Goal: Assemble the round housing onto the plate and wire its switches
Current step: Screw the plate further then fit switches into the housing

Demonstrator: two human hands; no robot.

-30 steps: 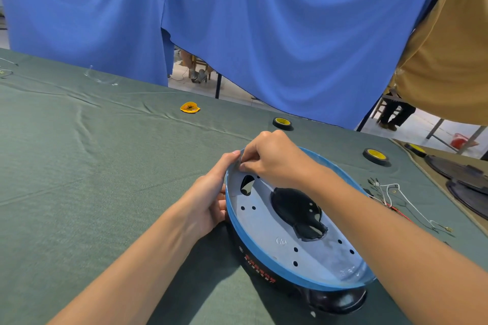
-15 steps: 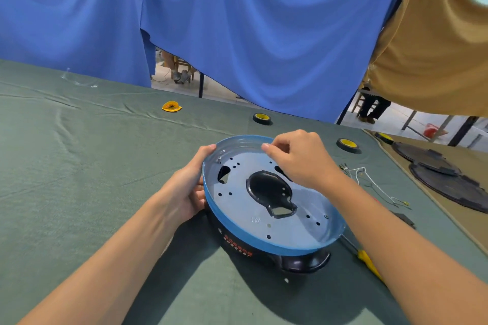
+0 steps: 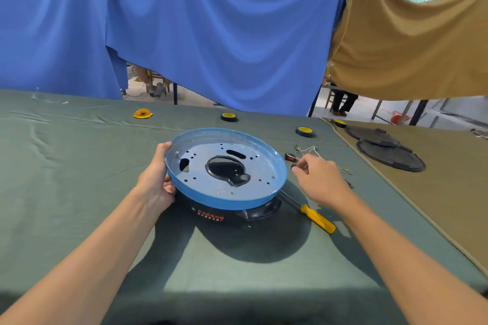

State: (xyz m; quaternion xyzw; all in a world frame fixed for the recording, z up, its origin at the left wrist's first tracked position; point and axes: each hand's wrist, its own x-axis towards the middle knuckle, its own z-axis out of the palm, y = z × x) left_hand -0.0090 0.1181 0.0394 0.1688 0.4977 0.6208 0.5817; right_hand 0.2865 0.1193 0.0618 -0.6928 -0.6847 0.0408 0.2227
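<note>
The plate (image 3: 254, 179), blue-rimmed and pierced with holes and a large dark cut-out, is seen at the centre of the frame, laid on top of the black housing (image 3: 260, 212), which rests on the green-covered worktop (image 3: 79, 166). The plate is tilted slightly, its left edge being raised. That left edge is grasped by the left grip (image 3: 155, 182), with the thumb laid over the rim and the fingers curled beneath.

The right grip (image 3: 320, 181) is held just right of the plate, apart from it, with its fingers bent towards a small dark part on the cloth. Whether anything is pinched there cannot be told. A red switch (image 3: 290, 158) and white wires (image 3: 310, 150) are found just above these fingertips.

A screwdriver (image 3: 318, 219) with a yellow handle is laid at the lower right of the plate, its shaft running under the rim. Two tape rolls (image 3: 228, 116) (image 3: 305, 131) are set further up the frame. Black discs (image 3: 390, 155) are stacked on the brown worktop at the right edge. Blue cloth (image 3: 211, 34) is hung across the top of the frame.
</note>
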